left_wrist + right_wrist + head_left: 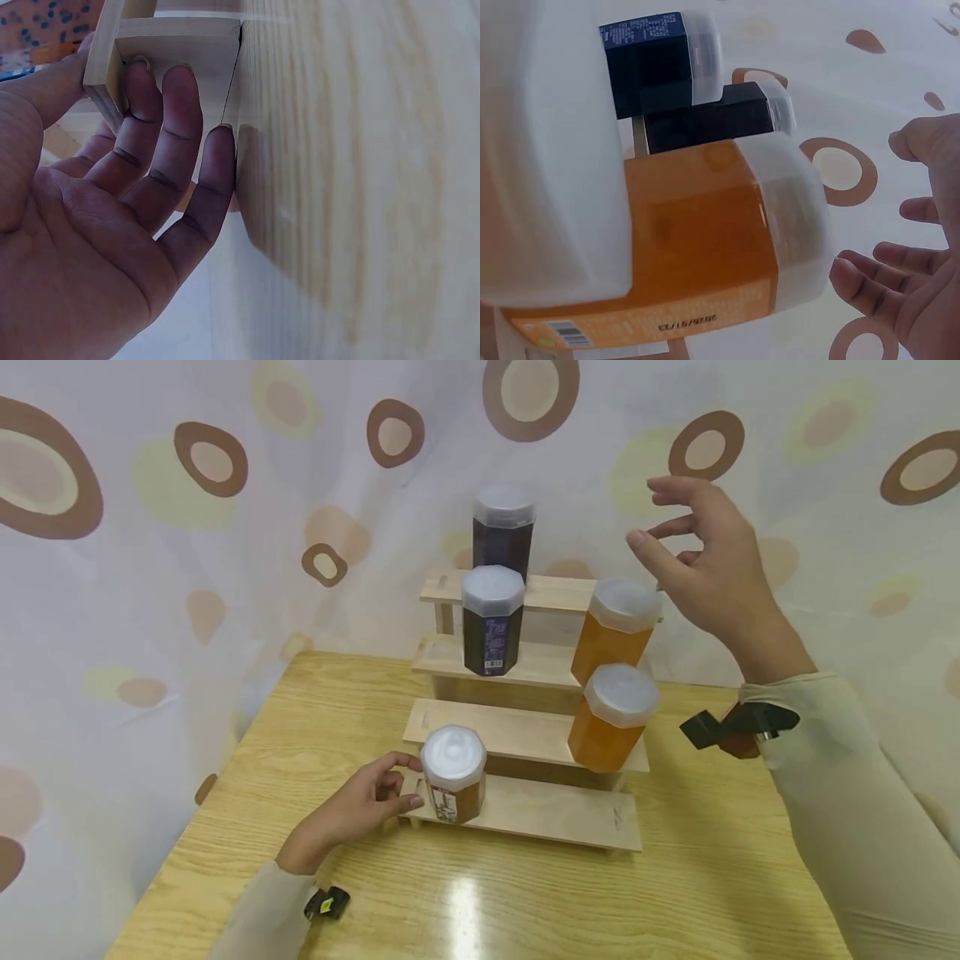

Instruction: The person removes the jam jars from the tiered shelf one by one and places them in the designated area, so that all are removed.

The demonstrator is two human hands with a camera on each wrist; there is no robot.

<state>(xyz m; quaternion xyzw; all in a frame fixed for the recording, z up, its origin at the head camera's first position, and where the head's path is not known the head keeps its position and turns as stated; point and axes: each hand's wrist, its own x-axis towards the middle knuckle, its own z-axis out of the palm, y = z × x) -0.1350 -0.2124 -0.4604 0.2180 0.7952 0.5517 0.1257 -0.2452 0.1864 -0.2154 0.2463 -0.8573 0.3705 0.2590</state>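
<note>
Here at the bench (225,843), the person's left hand (358,806) is down by a white-lidded jar (459,797) on the left end of the lowest step of a wooden stand (555,810). Its fingers are loosely bent, thumb and forefinger parted at the jar's left side; I can't tell if they touch it. The right hand (705,556) is raised near the upper orange jar (611,639), fingers apart and holding nothing. The lower orange jar (606,739) stands a step down. Two dark jars (492,639) occupy the upper steps.
</note>
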